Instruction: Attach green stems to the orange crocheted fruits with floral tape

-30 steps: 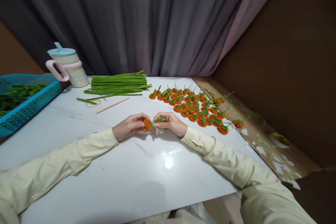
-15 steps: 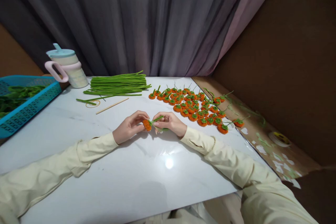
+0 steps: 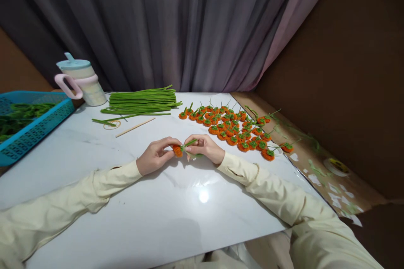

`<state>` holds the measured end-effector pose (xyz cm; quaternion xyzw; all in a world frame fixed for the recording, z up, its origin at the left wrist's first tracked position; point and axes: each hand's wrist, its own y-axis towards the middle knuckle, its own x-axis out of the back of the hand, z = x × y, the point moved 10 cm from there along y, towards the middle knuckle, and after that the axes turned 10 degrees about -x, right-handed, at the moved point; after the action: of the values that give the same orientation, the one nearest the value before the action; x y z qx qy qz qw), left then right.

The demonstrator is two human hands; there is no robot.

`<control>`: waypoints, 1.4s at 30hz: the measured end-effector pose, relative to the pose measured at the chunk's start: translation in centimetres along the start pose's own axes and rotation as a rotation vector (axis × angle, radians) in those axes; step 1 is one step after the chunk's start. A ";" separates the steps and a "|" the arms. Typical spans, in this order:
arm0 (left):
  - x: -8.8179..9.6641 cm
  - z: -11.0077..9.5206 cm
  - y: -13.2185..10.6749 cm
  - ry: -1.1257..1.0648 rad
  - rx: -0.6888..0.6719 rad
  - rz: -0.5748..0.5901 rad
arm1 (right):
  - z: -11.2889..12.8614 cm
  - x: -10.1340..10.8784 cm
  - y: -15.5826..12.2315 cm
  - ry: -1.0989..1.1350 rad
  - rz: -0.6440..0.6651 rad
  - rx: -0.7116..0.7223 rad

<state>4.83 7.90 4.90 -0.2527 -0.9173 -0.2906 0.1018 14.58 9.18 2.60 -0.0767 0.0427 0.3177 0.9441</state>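
Note:
My left hand (image 3: 158, 155) pinches a small fuzzy orange pumpkin (image 3: 177, 150) between thumb and fingers, just above the middle of the white table (image 3: 151, 218). Close against it, my right hand (image 3: 206, 149) is closed on a green pipe cleaner (image 3: 191, 142) at the pumpkin's top. Part of that green piece pokes up past the right fingers, and a bit of green shows beneath them. Exactly how it joins the pumpkin is hidden by the fingertips. Beyond my right hand, many similar orange pumpkins (image 3: 232, 140) with green tops lie grouped together.
A bundle of green pipe cleaners (image 3: 142, 103) lies at the back, with a thin wooden stick (image 3: 135, 127) and a tan loop (image 3: 117, 125) before it. Leftward stand a lidded tumbler (image 3: 93, 88) and a blue basket (image 3: 41, 132) of green pieces. Paper scraps (image 3: 334, 198) litter the right side.
My left fingers have shifted slightly and cover more of the pumpkin's upper side. My right hand has hardly moved.

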 end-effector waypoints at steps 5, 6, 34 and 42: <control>-0.1 -0.5 0.2 0.041 -0.016 0.026 | -0.1 -0.1 -0.1 -0.002 0.008 -0.002; -0.1 -0.5 0.2 0.044 -0.012 0.024 | -0.1 -0.1 -0.1 -0.004 0.007 -0.005; -2.0 3.8 -1.1 -0.697 0.526 -0.072 | -0.1 0.2 -0.1 -0.088 -0.086 0.080; -2.1 4.6 -1.3 -0.771 0.601 -0.096 | 0.7 0.3 -0.7 -0.215 -0.173 0.182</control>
<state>5.76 8.83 -0.13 -0.2586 -0.9420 0.0974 -0.1904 15.28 8.90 3.39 0.0402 -0.0369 0.2363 0.9702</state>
